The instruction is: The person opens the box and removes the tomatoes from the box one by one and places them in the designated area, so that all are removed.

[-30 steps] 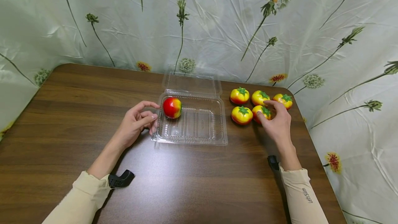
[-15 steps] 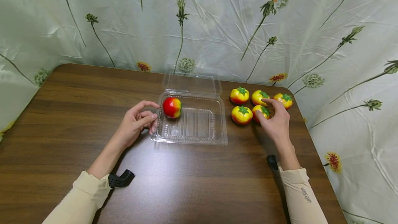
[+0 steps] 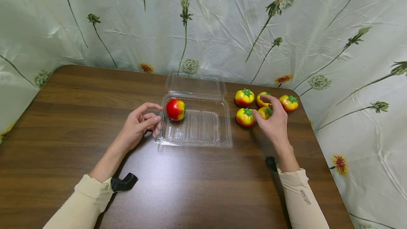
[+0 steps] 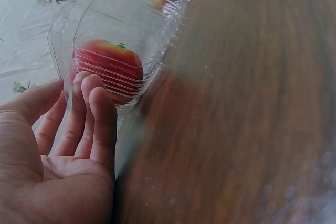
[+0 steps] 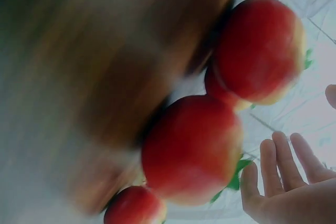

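A clear plastic clamshell container (image 3: 199, 140) lies with its lid tilted back, and one glossy red-and-yellow tomato-like fruit (image 3: 176, 109) sits at its left end. My left hand (image 3: 140, 123) holds the container's left rim, its thumb and fingers at the edge in the left wrist view. On the right, my right hand (image 3: 273, 119) hovers above the other fruits with fingers spread and nothing held. Its thumb is beside the front-left fruit (image 3: 245, 117); its index finger partly covers the back-middle fruit (image 3: 261, 101). The front-middle fruit (image 3: 265, 112) shows between them.
One more fruit stands at the back left of the group (image 3: 244, 97) and another at the far right (image 3: 288, 104). The brown wooden table (image 3: 178, 186) ends at a flower-printed curtain (image 3: 127, 20) behind and to the right.
My right hand has shifted left and slightly up, from around the front-middle fruit toward the front-left one. The left hand, container and fruits stay where they were.
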Demonstrator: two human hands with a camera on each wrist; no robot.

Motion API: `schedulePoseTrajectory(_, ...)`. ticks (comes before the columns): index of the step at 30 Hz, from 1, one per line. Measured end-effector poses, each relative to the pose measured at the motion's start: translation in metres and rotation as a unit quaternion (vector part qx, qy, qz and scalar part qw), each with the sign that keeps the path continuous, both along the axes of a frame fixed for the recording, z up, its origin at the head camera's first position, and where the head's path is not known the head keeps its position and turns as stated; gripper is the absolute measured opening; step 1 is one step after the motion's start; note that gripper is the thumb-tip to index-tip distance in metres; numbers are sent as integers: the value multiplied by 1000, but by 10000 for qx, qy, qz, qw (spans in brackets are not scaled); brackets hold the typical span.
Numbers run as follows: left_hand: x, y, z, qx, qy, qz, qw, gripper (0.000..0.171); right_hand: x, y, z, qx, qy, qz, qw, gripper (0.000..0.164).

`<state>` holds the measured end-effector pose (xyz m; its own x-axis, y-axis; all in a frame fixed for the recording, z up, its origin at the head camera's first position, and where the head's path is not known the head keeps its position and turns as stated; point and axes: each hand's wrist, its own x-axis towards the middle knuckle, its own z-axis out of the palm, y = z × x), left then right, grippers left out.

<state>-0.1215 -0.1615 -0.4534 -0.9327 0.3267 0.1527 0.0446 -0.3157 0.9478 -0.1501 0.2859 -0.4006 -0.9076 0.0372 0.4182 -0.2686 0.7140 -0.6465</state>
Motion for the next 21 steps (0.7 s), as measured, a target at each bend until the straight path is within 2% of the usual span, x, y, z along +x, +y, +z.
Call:
schedulePoseTrajectory(6, -1, 0, -1, 14, -13, -8, 10000, 29, -3, -15, 6, -25, -129, 104, 9999, 52)
schedulePoseTrajectory(14, -1, 0, -2, 20, -34, -21, 10000, 28, -8, -31, 14, -253, 73, 312, 9992, 49)
schedulePoseTrajectory(21, -1, 0, -2, 78, -4, -20, 10000, 29, -14, -52, 23, -478, 20, 577, 9972, 48)
